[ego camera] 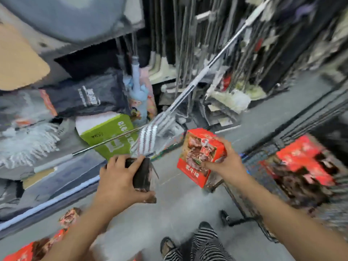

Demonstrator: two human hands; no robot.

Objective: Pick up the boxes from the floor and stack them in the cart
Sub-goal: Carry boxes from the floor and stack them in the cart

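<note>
Red box (201, 157) hangs gripped in your right hand (226, 162), its long axis running down and left from your fingers. Your left hand (116, 178) clasps a dark box (143, 174) edge-on. The cart (241, 200) lies just right of your right fingers, so lead with that hand.

At right the cart (253, 162) holds boxes (301, 166), while other boxes (69, 216) lie on the floor (150, 219) at left.

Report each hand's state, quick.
Left hand: grip closed on a dark box.
Right hand: grip closed on a red box.
</note>
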